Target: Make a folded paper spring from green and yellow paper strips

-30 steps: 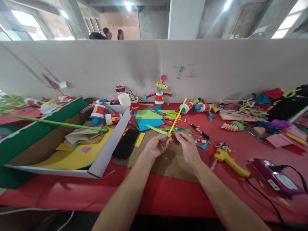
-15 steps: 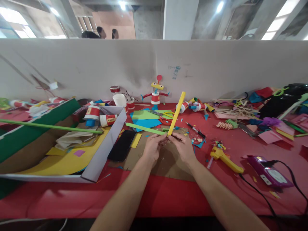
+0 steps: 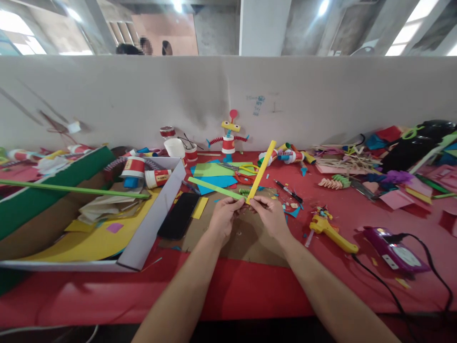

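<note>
My left hand (image 3: 225, 216) pinches the near end of a green paper strip (image 3: 216, 187), which points off to the left. Beside it, my right hand (image 3: 268, 214) grips the lower end of a yellow paper strip (image 3: 263, 166) that slants up and to the right. The two strips meet at my fingertips in a V. Just beyond the fingers lies a small green folded spring (image 3: 244, 192). Under my hands is a brown cardboard sheet (image 3: 246, 243).
An open box (image 3: 153, 224) with papers and cups stands left, a phone (image 3: 178, 216) beside it. A paper-cup figure (image 3: 228, 143) stands at the back near scissors (image 3: 246, 168). Right are a yellow glue gun (image 3: 332, 232), a purple power socket (image 3: 396, 250) and cords.
The whole view has shifted slightly. Both hands remain together holding the strips, and the yellow strip leans a little more to the right.
</note>
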The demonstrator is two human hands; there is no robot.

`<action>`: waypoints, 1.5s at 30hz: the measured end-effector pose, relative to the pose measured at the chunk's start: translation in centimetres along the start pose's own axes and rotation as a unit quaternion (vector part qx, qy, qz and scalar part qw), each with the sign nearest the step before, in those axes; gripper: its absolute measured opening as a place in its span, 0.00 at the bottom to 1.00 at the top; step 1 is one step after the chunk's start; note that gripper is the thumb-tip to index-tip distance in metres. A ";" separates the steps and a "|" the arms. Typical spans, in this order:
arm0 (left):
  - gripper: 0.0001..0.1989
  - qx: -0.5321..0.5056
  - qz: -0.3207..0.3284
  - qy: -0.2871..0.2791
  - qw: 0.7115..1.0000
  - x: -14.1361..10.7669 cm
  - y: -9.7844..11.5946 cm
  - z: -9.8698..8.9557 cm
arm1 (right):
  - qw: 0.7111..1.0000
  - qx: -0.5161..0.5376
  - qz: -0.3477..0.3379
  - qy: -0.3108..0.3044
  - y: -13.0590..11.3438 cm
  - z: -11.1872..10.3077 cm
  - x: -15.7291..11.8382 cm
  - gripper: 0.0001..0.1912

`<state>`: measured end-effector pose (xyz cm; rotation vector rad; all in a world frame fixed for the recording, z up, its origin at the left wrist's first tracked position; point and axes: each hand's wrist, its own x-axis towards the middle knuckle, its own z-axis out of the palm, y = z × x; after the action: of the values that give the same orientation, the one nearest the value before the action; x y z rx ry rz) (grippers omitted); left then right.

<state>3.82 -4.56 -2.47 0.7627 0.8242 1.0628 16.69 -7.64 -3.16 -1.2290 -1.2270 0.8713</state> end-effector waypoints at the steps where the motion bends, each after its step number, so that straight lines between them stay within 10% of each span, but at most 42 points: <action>1: 0.11 0.001 0.002 0.000 1.000 -0.1 0.0 0.1 | 1.000 0.000 0.001 0.000 -0.1 0.0 0.0 0.12; 23: 0.12 0.002 0.054 0.052 0.997 -0.2 -0.8 0.6 | 0.991 0.104 0.077 0.019 0.3 0.5 0.1 0.13; 45: 0.06 -0.087 -0.077 0.017 0.993 0.0 -0.8 0.1 | 0.988 0.114 0.102 0.010 0.0 -0.1 0.4 0.10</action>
<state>4.23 -4.78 -3.15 0.5278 0.7944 0.9971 16.84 -7.23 -3.03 -1.1871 -0.9670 1.1142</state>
